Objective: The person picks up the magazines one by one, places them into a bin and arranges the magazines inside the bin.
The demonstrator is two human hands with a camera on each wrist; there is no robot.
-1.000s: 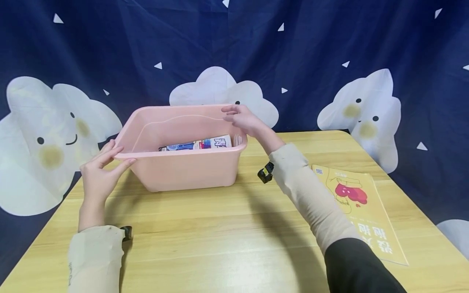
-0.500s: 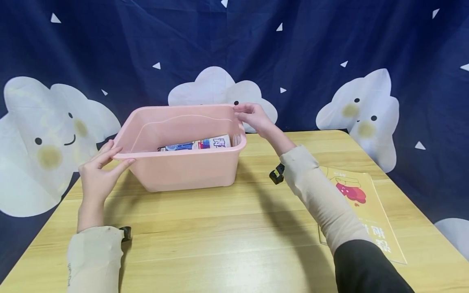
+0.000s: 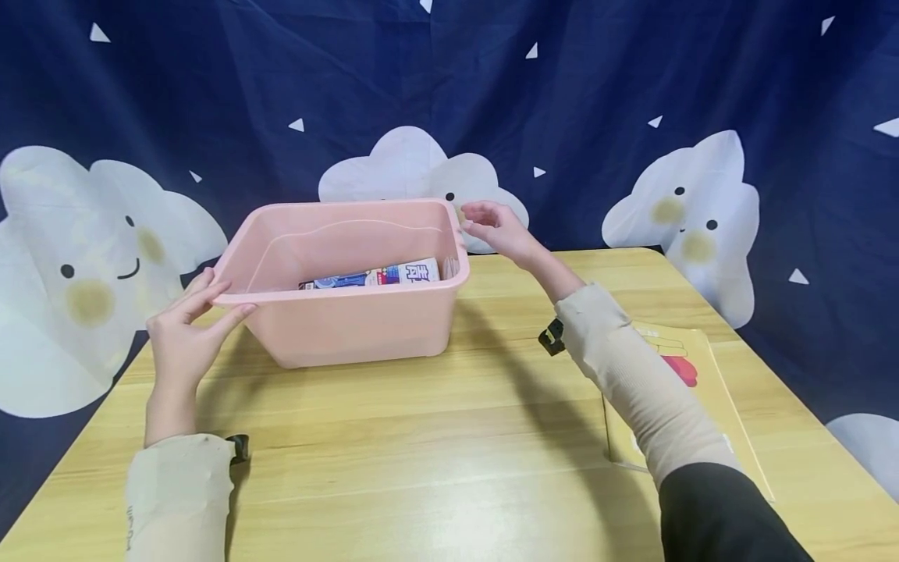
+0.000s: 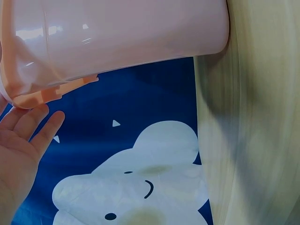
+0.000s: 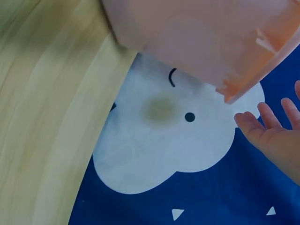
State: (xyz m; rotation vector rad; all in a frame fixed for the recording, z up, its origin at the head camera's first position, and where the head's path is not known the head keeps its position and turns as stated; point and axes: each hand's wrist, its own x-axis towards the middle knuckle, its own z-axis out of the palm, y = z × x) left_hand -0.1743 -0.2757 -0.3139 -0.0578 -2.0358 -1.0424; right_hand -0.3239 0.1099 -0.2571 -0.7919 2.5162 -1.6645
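A pink plastic storage bin (image 3: 351,328) stands on the table, its opening facing up. Inside it lies a blue and white printed package (image 3: 410,273), mostly hidden by the near wall. My left hand (image 3: 184,332) grips the bin's near left corner, thumb over the front rim and fingers at the side rim. In the left wrist view its fingers (image 4: 44,131) are right at the rim's underside. My right hand (image 3: 502,230) is just off the bin's far right corner, holding nothing. The right wrist view shows a gap between its loosely bent fingers (image 5: 267,115) and the rim.
A yellow booklet (image 3: 716,406) lies at the right of the wooden table (image 3: 393,453), partly covered by my right forearm. Behind the table hangs a dark blue curtain (image 3: 590,94) with white clouds. A black strap device (image 3: 552,337) sits at my right wrist.
My right hand has moved right, from over the bin's far right rim to outside it. My left hand keeps its grip, and the bin stays in place.
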